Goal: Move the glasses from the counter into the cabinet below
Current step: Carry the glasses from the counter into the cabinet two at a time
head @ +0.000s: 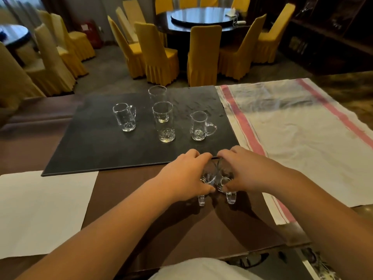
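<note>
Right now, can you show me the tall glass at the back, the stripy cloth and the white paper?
tall glass (157, 94), head view, upper wall.
stripy cloth (298, 136), head view, white middle.
white paper (40, 209), head view, middle.

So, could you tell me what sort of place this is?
Probably a restaurant banquet room: a round table with a turntable, ringed by yellow-covered chairs, and glasses on a service counter.

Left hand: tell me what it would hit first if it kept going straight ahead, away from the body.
The left hand, gripping a small handled glass, points up and slightly right across the black mat. Probably the handled glass at the mat's right; depth is unclear.
</note>
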